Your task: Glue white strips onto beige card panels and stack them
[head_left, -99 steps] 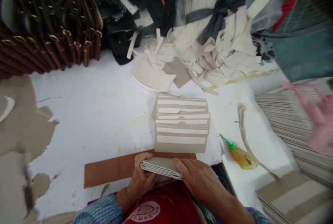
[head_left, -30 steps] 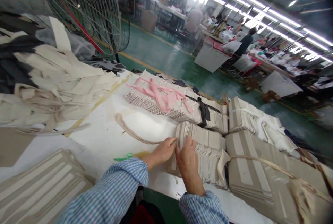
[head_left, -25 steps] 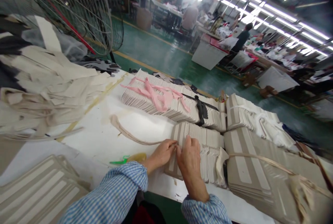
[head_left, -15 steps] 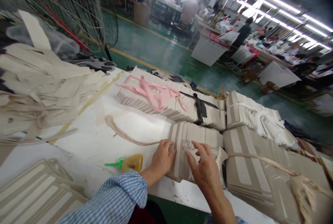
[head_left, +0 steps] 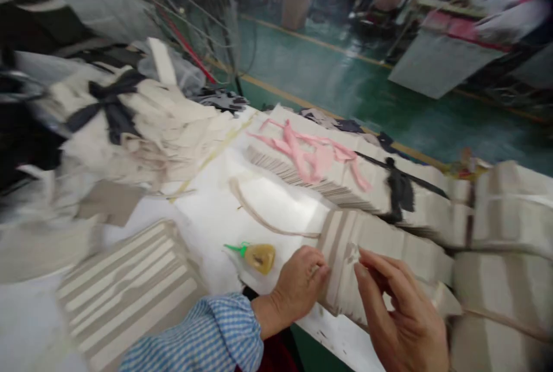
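The bundle of grey-beige card pieces with pale stripes (head_left: 345, 245) stands on edge at the near rim of the white-covered table (head_left: 207, 216), packed like a row of files. My view is smeared by motion, so I can read no lettering on it. The left hand (head_left: 298, 291) has its fingers curled against the bundle's near-left end and touches the outermost piece. I cannot tell whether it actually pinches a piece. The right hand (head_left: 401, 314) is loosely spread, with its fingertips at the bundle's top edge and nothing clamped in it.

Just left of the left hand lies a small soft teardrop bottle of amber liquid with a green nozzle (head_left: 256, 256). A limp beige strap (head_left: 259, 217) curves across the table from there to the bundle.

Behind it, a longer row of the same card pieces is tied with a pink ribbon (head_left: 311, 156) and a black ribbon (head_left: 400, 190). Nearer me on the left sits a flat stack of striped card panels (head_left: 125, 285). Beyond that is a loose heap of cream fabric offcuts (head_left: 164, 124).
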